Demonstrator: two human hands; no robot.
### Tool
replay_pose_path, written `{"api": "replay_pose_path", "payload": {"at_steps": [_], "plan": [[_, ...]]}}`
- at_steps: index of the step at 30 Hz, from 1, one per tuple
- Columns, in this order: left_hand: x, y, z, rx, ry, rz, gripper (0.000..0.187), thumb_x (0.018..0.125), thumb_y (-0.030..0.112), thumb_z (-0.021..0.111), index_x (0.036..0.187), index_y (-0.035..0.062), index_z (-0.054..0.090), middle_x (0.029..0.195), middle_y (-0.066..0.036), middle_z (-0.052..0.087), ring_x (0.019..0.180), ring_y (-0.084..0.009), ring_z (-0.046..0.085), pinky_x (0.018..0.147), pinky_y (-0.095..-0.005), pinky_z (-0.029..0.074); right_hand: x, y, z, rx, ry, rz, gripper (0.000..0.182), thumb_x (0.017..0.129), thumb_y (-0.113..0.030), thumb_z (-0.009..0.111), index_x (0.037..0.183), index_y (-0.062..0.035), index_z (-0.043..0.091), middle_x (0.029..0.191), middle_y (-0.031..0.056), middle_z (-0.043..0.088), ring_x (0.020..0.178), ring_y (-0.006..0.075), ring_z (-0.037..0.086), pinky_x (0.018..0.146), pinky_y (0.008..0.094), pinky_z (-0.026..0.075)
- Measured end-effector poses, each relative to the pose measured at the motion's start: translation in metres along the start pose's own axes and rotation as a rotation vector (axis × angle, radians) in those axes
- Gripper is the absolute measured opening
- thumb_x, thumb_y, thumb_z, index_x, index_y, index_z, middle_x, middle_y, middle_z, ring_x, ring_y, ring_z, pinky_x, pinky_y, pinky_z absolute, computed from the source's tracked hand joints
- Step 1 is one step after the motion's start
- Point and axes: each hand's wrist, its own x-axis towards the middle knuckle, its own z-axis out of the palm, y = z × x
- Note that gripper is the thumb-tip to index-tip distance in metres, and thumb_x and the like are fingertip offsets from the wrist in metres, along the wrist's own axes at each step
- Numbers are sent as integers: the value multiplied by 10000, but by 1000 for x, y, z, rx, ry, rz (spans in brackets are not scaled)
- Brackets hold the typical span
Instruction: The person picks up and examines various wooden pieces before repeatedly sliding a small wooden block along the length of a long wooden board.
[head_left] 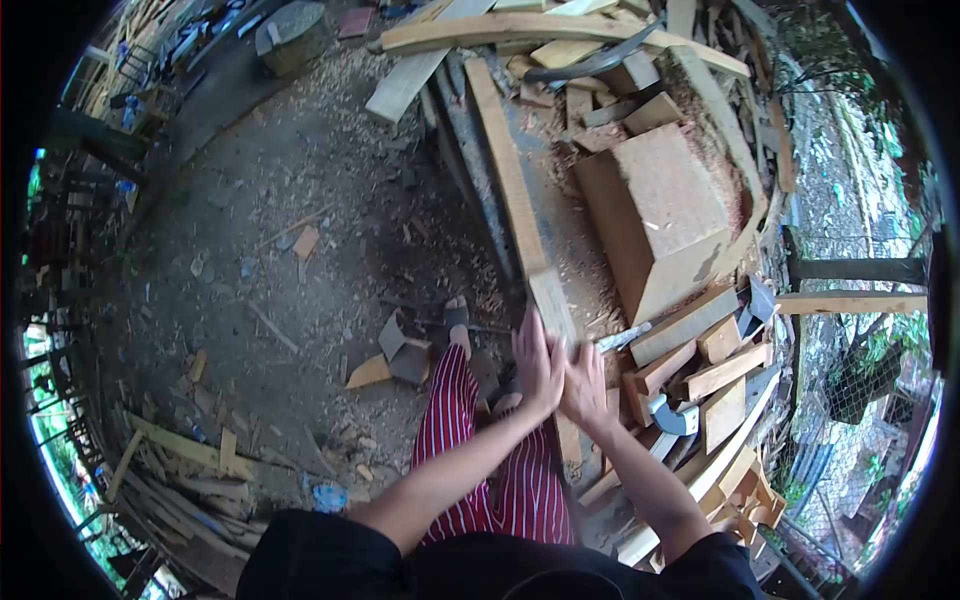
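Observation:
A short pale wooden piece (552, 304) lies along a long narrow wooden beam (503, 165), near the beam's lower part. My left hand (540, 368) is closed on the left side of this piece, its fingers pointing up along the edge. Close beside it, my right hand (586, 388) is closed at the piece's lower end, its fingers curled and slightly blurred. The two hands touch or nearly touch at the thumbs. Below them, a bit more of the light wood shows between my forearms.
A large wooden block (660, 215) stands right of the beam among shavings. Offcuts (725, 375) and a grey curved tool or part (673, 417) lie at the lower right. A curved timber (520, 30) crosses the top. Wood scraps (392, 352) lie on the floor near my feet.

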Motion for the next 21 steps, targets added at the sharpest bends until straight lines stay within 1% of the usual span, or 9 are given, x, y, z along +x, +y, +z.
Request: {"api": "replay_pose_path", "payload": {"at_steps": [3,4,9,11,15,17,18,19,21], "plan": [[-38,2,-6,-50,0,-60,649,1003,302,464,1507,-15,208,1549,-225,255,1397,-382,294,1146,-480,198,-13,-7,-59,18,175,-29,668,816,-82,618,1449,-187,432,956,186,465,866,319,455,750,430,418],[-42,-8,-5,0,9,-35,730,968,371,539,1508,1,215,1514,-236,278,1360,-388,323,1123,-481,228,-5,-2,-75,-20,309,-59,717,796,-15,650,1455,-192,431,926,173,468,828,297,460,700,416,432],[-33,-17,8,309,9,-38,971,812,507,706,1505,28,223,1291,-193,381,1164,-374,424,1017,-485,328,106,45,-175,-187,668,0,626,860,-83,594,1457,-178,434,896,173,489,826,327,507,762,418,452],[-23,-14,19,336,43,-111,1004,762,479,740,1498,20,234,1248,-186,390,1136,-368,435,988,-482,353,140,74,-189,-289,588,78,609,839,-115,605,1427,-179,460,1021,164,525,942,327,511,836,439,439],[-12,-13,31,335,96,-221,898,749,251,731,1473,3,261,1200,-189,389,1121,-370,438,976,-471,373,125,57,-179,-469,807,-10,600,828,-156,636,1405,-194,478,1188,135,518,1085,292,487,893,438,397],[-17,-13,35,322,102,-248,870,756,224,722,1460,-12,268,1200,-205,393,1121,-379,443,981,-474,374,77,40,-136,-308,624,-23,596,843,-153,638,1416,-186,479,1156,123,532,1057,309,495,893,425,404],[-20,-14,36,314,105,-268,842,763,196,713,1448,-26,276,1199,-222,398,1121,-389,448,985,-476,375,45,29,-111,-122,476,-9,585,868,-146,624,1429,-179,459,1148,190,517,1026,372,496,894,498,414],[-27,-16,39,316,116,-274,842,763,196,713,1448,-26,276,1199,-222,398,1121,-389,448,985,-476,375,10,23,-81,10,358,31,563,884,-143,602,1428,-144,457,1143,210,513,1025,384,495,923,506,407],[-55,-24,47,142,66,-221,823,778,200,718,1429,-51,282,1186,-252,418,1122,-407,459,999,-480,372,-62,18,-22,210,155,133,562,928,-253,572,1445,-88,430,1199,237,499,1095,401,492,954,483,404]]}}
